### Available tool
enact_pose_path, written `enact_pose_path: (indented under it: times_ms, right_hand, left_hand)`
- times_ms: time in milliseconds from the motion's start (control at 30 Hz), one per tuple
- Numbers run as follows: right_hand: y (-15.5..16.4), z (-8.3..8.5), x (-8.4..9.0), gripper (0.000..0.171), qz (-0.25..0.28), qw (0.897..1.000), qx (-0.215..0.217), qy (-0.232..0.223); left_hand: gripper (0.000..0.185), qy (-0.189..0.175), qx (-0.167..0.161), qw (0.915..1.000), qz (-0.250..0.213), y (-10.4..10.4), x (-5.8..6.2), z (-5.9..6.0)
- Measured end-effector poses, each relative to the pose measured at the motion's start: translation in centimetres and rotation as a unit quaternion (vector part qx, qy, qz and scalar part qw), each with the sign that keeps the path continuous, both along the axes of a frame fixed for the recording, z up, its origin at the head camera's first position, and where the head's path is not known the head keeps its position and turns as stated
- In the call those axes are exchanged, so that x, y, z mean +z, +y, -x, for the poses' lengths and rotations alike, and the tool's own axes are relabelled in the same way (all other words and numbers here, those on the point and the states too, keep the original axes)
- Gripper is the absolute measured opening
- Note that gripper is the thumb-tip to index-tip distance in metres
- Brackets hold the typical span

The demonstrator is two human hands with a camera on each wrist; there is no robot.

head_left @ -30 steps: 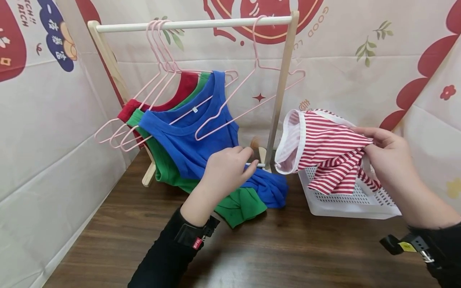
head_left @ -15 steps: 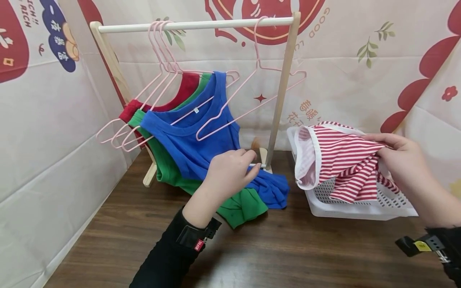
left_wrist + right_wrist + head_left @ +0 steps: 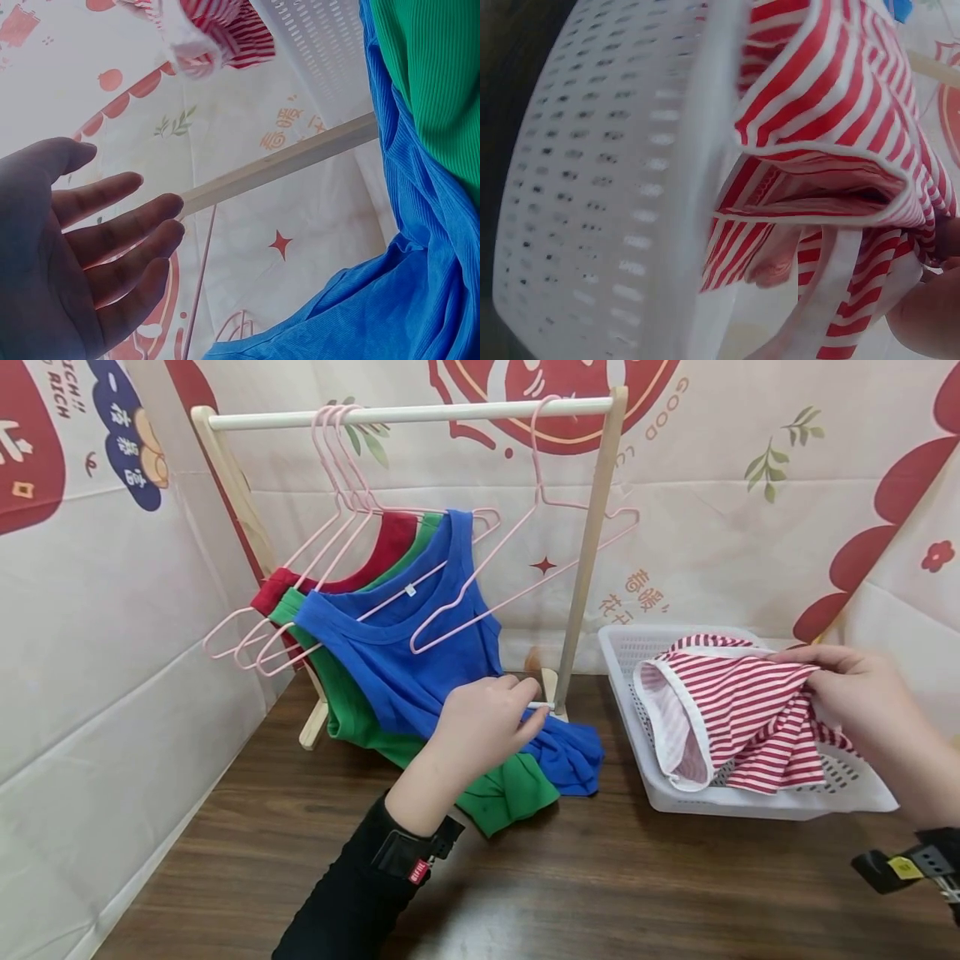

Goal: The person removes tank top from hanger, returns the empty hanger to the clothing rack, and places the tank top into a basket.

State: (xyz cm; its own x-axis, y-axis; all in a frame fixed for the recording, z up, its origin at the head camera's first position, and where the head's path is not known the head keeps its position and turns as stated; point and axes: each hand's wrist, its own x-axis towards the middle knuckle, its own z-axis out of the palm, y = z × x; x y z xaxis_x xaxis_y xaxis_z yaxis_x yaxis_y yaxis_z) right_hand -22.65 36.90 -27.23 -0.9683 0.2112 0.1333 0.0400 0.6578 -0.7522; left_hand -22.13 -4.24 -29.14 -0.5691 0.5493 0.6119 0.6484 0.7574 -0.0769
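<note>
My right hand (image 3: 817, 681) pinches a red-and-white striped vest (image 3: 738, 714) by its far edge, and the cloth droops into a white perforated basket (image 3: 750, 806). The right wrist view shows the striped vest (image 3: 832, 97) bunched against the basket wall (image 3: 615, 187). My left hand (image 3: 517, 714) hovers with relaxed fingers in front of a blue vest (image 3: 420, 652), close to the rack's low crossbar. In the left wrist view that hand (image 3: 90, 247) is spread and holds nothing, with the blue vest (image 3: 405, 247) beside it.
A wooden clothes rack (image 3: 405, 414) stands at the back of a dark wooden table (image 3: 600, 893). Red (image 3: 386, 547), green (image 3: 510, 789) and blue vests hang on pink hangers. One bare pink hanger (image 3: 540, 502) hangs near the right post. Printed fabric walls close in left and behind.
My right hand has lowered the striped vest down and to the right, so it now sags into the basket. My left hand has hardly moved.
</note>
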Motion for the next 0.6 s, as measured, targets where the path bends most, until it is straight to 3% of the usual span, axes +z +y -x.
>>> enact_pose_path:
  times_ms: [267, 600]
  right_hand:
    - [-0.3, 0.9, -0.5, 0.042, -0.069, 0.997, 0.013, -0.019]
    - [0.0, 1.2, -1.8, 0.041, -0.096, 0.991, 0.070, -0.066]
  left_hand:
    - [0.025, -0.003, 0.004, 1.0000, 0.008, 0.3, -0.1, 0.0]
    - [0.025, -0.012, 0.007, 0.9998, 0.014, 0.5, -0.1, -0.2]
